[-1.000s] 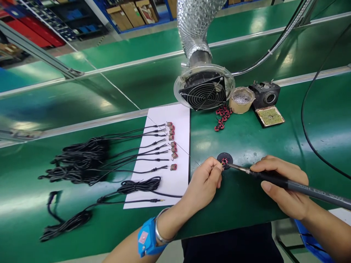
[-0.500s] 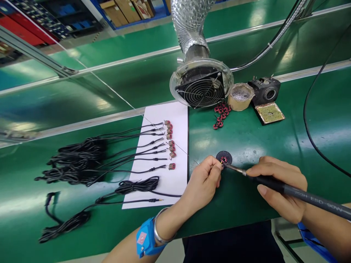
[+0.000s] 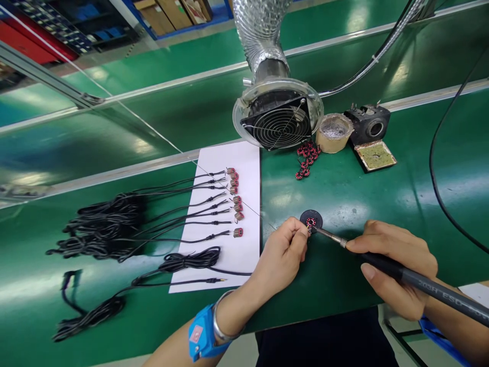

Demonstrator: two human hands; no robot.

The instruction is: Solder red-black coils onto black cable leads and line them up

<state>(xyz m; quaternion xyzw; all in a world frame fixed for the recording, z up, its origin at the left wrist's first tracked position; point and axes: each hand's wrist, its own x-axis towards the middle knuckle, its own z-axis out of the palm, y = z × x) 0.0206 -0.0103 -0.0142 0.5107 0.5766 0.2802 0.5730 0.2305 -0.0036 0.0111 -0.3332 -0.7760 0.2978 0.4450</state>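
Observation:
My left hand (image 3: 283, 250) is closed in a pinch beside a small red-and-black wound ring (image 3: 310, 222), which rests on a round black disc (image 3: 318, 216). A fine yellowish wire end shows at its fingertips, and a black cable (image 3: 233, 272) runs under that wrist. My right hand (image 3: 397, 265) grips a soldering iron (image 3: 382, 262) like a pen. The iron's tip points left, at the near edge of the ring; whether it touches cannot be told. A thin straight strand (image 3: 250, 208) slants down from the upper left towards my left hand.
White paper (image 3: 248, 255) carries several small red-ended parts (image 3: 237, 200) beside black cable ends. Cable bundles (image 3: 110, 219) lie left. A fan-fronted extractor hood (image 3: 280, 122) hangs over more wound rings (image 3: 306, 155). A tape roll (image 3: 334, 133) and iron stand (image 3: 369, 126) with sponge (image 3: 376, 155) stand behind.
The soldering iron and my right hand have shifted slightly right and down, its tip a little off to the right of the ring. My left hand stays nearly in place.

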